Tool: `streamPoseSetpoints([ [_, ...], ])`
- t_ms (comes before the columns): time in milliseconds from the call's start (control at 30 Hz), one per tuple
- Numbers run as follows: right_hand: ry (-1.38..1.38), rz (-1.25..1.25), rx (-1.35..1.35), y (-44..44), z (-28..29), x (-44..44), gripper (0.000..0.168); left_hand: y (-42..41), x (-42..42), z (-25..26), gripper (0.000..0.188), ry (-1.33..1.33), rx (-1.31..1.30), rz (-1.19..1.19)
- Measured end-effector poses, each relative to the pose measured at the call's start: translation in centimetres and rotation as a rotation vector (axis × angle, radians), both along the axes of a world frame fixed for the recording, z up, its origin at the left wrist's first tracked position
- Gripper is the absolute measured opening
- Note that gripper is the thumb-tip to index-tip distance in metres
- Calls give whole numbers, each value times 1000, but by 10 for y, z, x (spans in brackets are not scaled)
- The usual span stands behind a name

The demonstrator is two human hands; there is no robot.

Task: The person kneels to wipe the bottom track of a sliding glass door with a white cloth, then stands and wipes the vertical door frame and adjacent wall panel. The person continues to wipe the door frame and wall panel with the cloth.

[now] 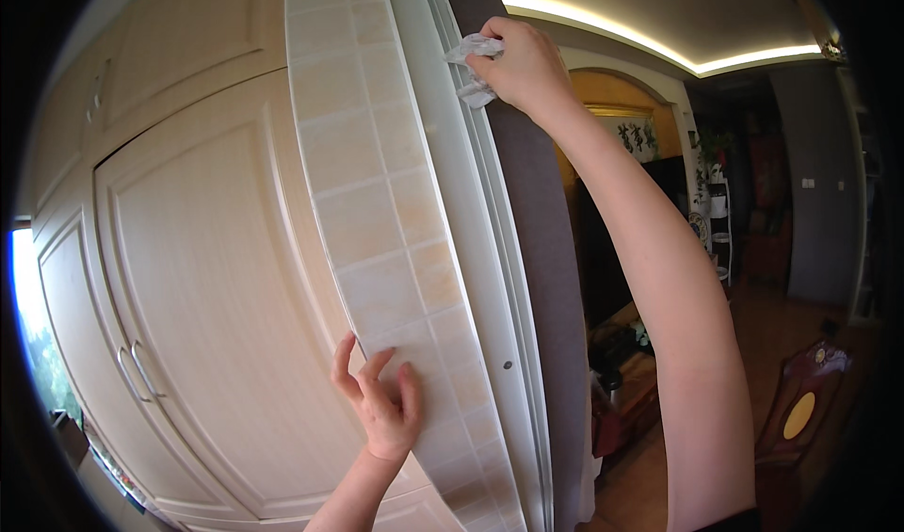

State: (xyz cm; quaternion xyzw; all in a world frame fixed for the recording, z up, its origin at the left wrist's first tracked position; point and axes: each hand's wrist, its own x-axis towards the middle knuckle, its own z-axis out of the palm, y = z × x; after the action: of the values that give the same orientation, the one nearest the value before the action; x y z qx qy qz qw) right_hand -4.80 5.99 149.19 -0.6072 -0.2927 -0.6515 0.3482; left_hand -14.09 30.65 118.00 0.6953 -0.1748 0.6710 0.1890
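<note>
Up high, my right hand (pixel 526 66) grips a crumpled whitish wipe (pixel 477 95) and holds it at the grooved edge of a white door frame (pixel 472 249). The wipe looks like thin cloth or tissue. Lower down, my left hand (pixel 385 412) is at a narrow strip of beige wall tiles (pixel 374 235), its fingers bent and apart with nothing in them. Its fingertips appear to rest on the tiles near their left edge, beside a pale wood-look cabinet door (pixel 212 263). A small dark screw or hole (pixel 507 365) shows in the frame.
Bar handles (pixel 145 373) stick out from the cabinet doors on the left. Right of the frame is a dark wall edge (pixel 544 249). Beyond it lies a room with a carved wooden chair (pixel 801 412), a white plant stand (pixel 719 228) and a lit ceiling cove (pixel 600 29).
</note>
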Motion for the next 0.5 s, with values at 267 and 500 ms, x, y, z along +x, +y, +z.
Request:
streamPoseSetpoints([
  [267,-160,-203,-99,19,-5,-4,18,4,-1,-2,34,1,7,5],
  [500,282,303,-108,12,3,-6,19,3,-1,0,32,-7,6,6],
])
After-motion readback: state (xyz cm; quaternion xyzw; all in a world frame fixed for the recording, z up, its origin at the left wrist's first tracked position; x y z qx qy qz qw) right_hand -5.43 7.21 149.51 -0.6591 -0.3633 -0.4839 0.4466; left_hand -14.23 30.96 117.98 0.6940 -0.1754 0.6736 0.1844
